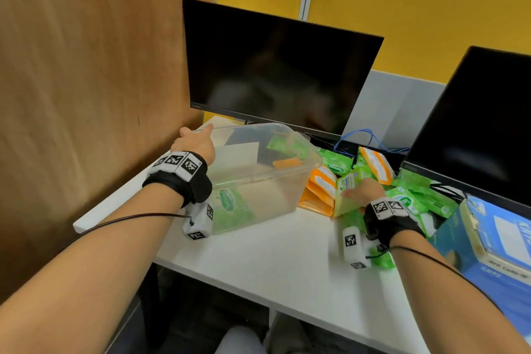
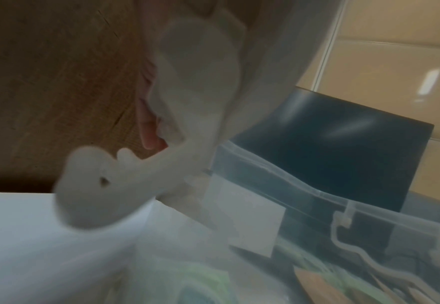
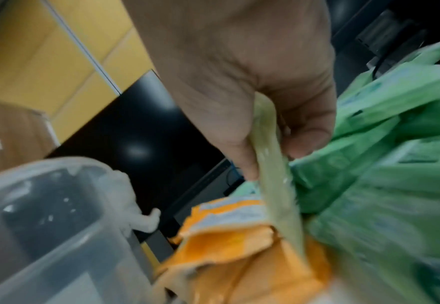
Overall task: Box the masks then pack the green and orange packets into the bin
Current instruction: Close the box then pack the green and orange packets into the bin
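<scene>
Nearest me on the right, a blue box (image 1: pixel 494 241) lies on its side at the edge of the white desk (image 1: pixel 273 261), just beside my right wrist. My right hand (image 1: pixel 363 191) pinches a pale green packet (image 1: pixel 346 195) between thumb and fingers, holding it on edge; the right wrist view shows the packet (image 3: pixel 273 164) squeezed flat in that pinch, above the orange packets (image 3: pixel 234 246). Those orange packets (image 1: pixel 319 190) sit stacked just right of the bin, touching its right wall. Beyond and to the right of my hand, a heap of green packets (image 1: pixel 422 195) spreads up to the foot of the right monitor (image 1: pixel 471 123), with one more orange packet (image 1: pixel 376 165) propped on top at the far side.

To the left stands the clear plastic bin (image 1: pixel 287 190). Inside it I see a green packet (image 1: pixel 230 207) flat against the near wall, and further in another green one with an orange one beside it near the far right corner. My left hand (image 1: pixel 195 142) holds the bin's far left rim; how far the fingers curl round it I cannot tell, as the left wrist view is blurred and shows only the rim (image 2: pixel 304 185) and a white clip.

Behind the bin a dark monitor (image 1: pixel 275 72) stands close, its lower edge overhanging the far rim. Blue cables (image 1: pixel 362 138) trail between the two screens. A wooden panel (image 1: pixel 86 95) closes the left side.
</scene>
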Demonstrator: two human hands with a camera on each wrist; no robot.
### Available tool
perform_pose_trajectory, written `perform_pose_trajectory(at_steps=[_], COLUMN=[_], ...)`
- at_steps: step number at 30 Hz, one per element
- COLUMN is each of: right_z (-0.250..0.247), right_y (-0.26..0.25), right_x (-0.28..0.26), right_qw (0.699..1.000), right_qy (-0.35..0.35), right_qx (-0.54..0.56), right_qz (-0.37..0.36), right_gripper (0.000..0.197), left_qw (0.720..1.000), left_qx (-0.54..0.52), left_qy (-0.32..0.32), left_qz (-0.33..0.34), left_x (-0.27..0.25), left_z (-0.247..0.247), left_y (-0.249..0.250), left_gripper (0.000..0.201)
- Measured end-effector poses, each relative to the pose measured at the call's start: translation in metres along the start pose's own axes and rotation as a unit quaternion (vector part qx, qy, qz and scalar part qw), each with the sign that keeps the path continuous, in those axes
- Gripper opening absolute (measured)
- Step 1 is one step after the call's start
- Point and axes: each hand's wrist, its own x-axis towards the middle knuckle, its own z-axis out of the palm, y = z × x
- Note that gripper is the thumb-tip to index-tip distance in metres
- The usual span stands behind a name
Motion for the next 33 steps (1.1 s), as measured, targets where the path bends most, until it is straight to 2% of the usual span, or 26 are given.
perform_pose_trajectory(at_steps=[1,3,5,6,8,10,13,15,17,20,22,24,26,29,31,33], right_z=[-0.005,-0.021,-0.039,-0.046,-0.054,-0.050,-0.028,-0.007,0.012,0.026,0.031,0.038,0.039,0.037,0.028,0.042], right_y=[-0.003,-0.013,-0.031,-0.042,-0.067,-0.091,-0.128,-0.152,-0.172,-0.192,-0.200,-0.199,-0.196,-0.193,-0.193,-0.195], right_x=[0.000,-0.009,-0.030,-0.042,-0.062,-0.076,-0.092,-0.094,-0.095,-0.101,-0.104,-0.101,-0.098,-0.101,-0.120,-0.096], right_qw=[0.999,0.989,0.957,0.940,0.913,0.903,0.914,0.938,0.955,0.949,0.947,0.934,0.920,0.917,0.896,0.870], right_qy=[0.016,0.105,0.200,0.215,0.192,0.144,0.091,0.039,-0.045,-0.127,-0.156,-0.172,-0.136,-0.115,-0.117,-0.100], right_qx=[0.028,0.102,0.195,0.237,0.295,0.296,0.238,0.163,0.096,-0.025,-0.023,-0.067,-0.150,-0.167,-0.239,-0.299], right_qz=[-0.007,-0.026,-0.080,-0.119,-0.208,-0.275,-0.315,-0.302,-0.278,-0.286,-0.279,-0.306,-0.334,-0.342,-0.356,-0.379], right_gripper=[0.033,0.030,0.033,0.035,0.033,0.031,0.033,0.036,0.040,0.038,0.041,0.046,0.047,0.037,0.035,0.033], left_qw=[1.000,1.000,1.000,1.000,1.000,1.000,1.000,1.000,1.000,0.999,0.998,0.998,0.998,0.998,0.998,0.998], left_qx=[-0.003,-0.011,-0.019,-0.022,-0.026,-0.023,-0.015,-0.014,-0.005,0.028,0.044,0.037,0.033,0.034,0.030,0.029], left_qy=[0.000,0.002,-0.001,-0.004,-0.006,-0.004,-0.005,-0.007,-0.010,-0.015,-0.027,-0.037,-0.028,-0.014,-0.010,-0.013], left_qz=[-0.002,0.000,0.004,0.003,0.002,0.006,0.014,0.015,0.016,0.019,0.027,0.038,0.049,0.048,0.048,0.048], left_x=[0.000,0.000,0.000,0.000,0.000,-0.001,-0.001,-0.001,-0.002,-0.003,-0.003,-0.002,-0.002,-0.001,-0.001,0.000], left_z=[0.000,-0.001,-0.001,-0.001,-0.002,-0.003,-0.004,-0.005,-0.005,-0.006,-0.008,-0.008,-0.005,-0.002,-0.002,-0.002], left_y=[-0.001,-0.001,-0.002,-0.002,-0.002,-0.001,-0.001,-0.002,-0.001,0.003,0.002,0.001,-0.001,-0.001,-0.001,-0.001], left_gripper=[0.062,0.062,0.063,0.064,0.066,0.068,0.070,0.070,0.069,0.075,0.078,0.076,0.077,0.080,0.079,0.080])
